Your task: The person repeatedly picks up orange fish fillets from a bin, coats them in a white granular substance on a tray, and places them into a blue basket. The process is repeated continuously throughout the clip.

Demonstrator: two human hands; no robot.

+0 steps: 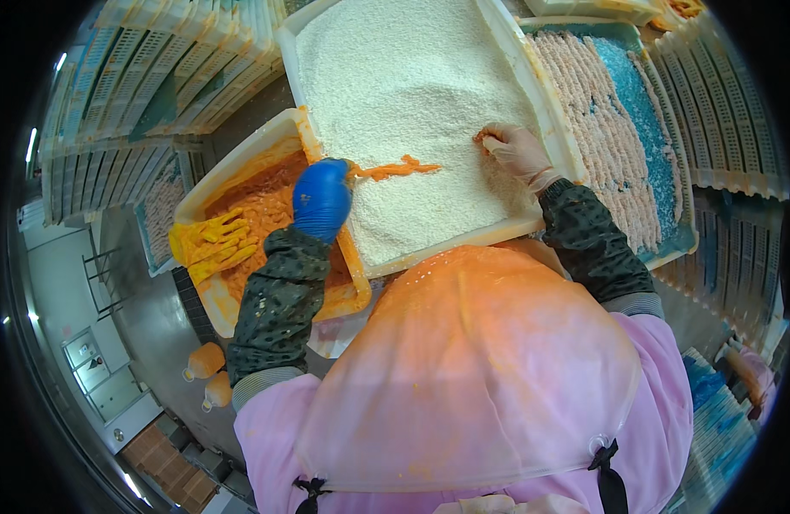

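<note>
My left hand [323,196], in a blue rubber glove, is closed on one end of an orange marinated strip [398,168] that stretches right across white crumbs [408,96] in a large white tub. At the tub's right side my right hand [514,151], in a thin pale glove, pinches a reddish-orange piece [482,137] just over the crumbs. Left of the crumb tub stands a tilted white bin [359,283] of orange marinated meat [273,205]. A yellow rubber glove [215,244] lies over its left rim.
To the right, a green-lined tray [687,241] holds rows of crumb-coated strips [600,128] on blue sheeting. Stacked crates [170,58] rise at the left and more crates [723,109] at the right. Two orange-filled jugs [205,361] stand on the floor. Another person [751,376] is at far lower right.
</note>
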